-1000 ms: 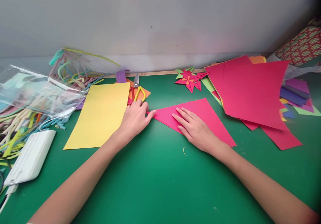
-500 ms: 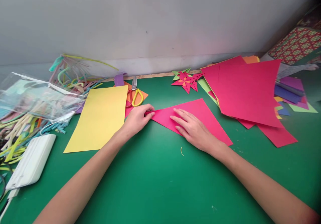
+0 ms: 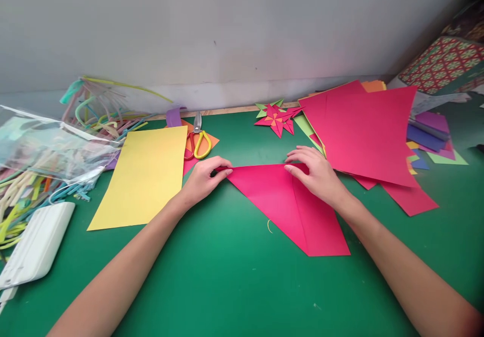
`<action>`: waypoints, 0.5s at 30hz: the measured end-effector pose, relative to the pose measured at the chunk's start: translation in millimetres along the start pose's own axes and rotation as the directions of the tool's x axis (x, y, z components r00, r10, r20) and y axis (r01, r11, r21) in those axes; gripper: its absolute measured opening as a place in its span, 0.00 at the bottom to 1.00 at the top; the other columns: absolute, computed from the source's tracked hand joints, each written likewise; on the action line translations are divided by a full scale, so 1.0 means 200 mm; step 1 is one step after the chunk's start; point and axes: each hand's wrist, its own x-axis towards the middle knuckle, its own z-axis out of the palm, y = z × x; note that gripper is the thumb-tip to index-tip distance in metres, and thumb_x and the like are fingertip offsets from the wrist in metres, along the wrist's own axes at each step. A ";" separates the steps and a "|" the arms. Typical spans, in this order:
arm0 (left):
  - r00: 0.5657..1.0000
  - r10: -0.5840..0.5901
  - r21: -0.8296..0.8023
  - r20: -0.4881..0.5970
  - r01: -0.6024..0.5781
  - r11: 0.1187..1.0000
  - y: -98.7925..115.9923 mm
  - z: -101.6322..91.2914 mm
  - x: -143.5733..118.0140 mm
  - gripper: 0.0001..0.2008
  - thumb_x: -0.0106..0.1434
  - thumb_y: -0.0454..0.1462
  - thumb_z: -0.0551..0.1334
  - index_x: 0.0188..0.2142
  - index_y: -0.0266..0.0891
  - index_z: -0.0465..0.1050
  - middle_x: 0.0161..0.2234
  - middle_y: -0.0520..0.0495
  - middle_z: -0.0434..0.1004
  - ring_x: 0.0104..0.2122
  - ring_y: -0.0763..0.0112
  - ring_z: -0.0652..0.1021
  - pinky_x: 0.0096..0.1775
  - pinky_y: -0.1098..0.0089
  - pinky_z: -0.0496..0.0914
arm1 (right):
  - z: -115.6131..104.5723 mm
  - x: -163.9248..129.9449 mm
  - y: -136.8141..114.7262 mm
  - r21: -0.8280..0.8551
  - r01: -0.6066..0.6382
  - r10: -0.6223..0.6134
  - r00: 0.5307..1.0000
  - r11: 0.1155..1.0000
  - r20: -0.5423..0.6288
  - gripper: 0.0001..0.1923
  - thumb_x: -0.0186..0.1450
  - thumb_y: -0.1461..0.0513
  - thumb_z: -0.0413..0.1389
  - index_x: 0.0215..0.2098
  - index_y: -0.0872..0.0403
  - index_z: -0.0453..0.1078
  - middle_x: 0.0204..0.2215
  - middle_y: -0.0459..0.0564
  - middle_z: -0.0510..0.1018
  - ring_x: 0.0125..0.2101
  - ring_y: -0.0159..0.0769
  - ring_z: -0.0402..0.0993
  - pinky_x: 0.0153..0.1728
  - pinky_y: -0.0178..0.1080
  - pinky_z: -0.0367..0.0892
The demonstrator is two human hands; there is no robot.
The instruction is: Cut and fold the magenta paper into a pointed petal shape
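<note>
Within pinched left fingers (image 3: pixel 218 161) and right fingers (image 3: pixel 304 156), pink paper (image 3: pixel 282 193), tip leftward, long axis diagonal.

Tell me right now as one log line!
left hand: pinches pink paper at left corner | right hand: holds its top edge | nearby: red-and-yellow-handled scissors, yellow paper sheet

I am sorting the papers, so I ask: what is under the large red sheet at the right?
Orange paper shows beyond the far edge of the sheet, green paper at its left, red paper at its near side. Anything fully covered cannot be seen.
</note>
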 end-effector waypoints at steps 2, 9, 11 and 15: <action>1.000 -0.018 -0.001 0.002 0.018 1.000 0.00 0.00 0.00 0.09 0.73 0.42 0.62 0.41 0.41 0.79 0.40 0.46 0.83 0.39 0.65 0.80 0.42 0.66 0.72 | 0.00 0.00 0.00 0.003 0.014 -0.014 1.000 1.000 0.011 0.08 0.72 0.56 0.58 0.39 0.50 0.77 0.50 0.57 0.82 0.60 0.58 0.73 0.62 0.63 0.65; 0.997 -0.079 -0.081 -0.005 0.078 0.994 -0.01 0.00 -0.01 0.09 0.71 0.43 0.65 0.45 0.42 0.80 0.42 0.47 0.84 0.40 0.65 0.82 0.42 0.67 0.74 | 0.01 0.00 0.00 0.080 -0.036 0.036 0.999 0.996 -0.004 0.08 0.70 0.57 0.59 0.34 0.49 0.75 0.51 0.56 0.81 0.61 0.56 0.72 0.62 0.60 0.65; 0.997 -0.077 -0.104 -0.015 0.075 0.992 -0.01 0.00 -0.02 0.10 0.71 0.44 0.65 0.46 0.42 0.80 0.43 0.47 0.84 0.42 0.64 0.82 0.43 0.67 0.75 | 0.01 0.00 0.00 0.112 -0.056 0.056 0.998 0.992 0.005 0.08 0.70 0.57 0.60 0.33 0.48 0.75 0.51 0.55 0.81 0.61 0.54 0.72 0.62 0.59 0.65; 0.997 -0.069 -0.111 -0.025 0.066 0.992 -0.02 0.00 -0.02 0.10 0.71 0.44 0.65 0.46 0.42 0.81 0.44 0.46 0.85 0.43 0.63 0.82 0.45 0.66 0.75 | 0.01 0.00 0.01 0.161 -0.088 0.087 0.996 0.983 0.016 0.08 0.69 0.56 0.61 0.32 0.48 0.76 0.51 0.54 0.81 0.59 0.53 0.73 0.62 0.57 0.65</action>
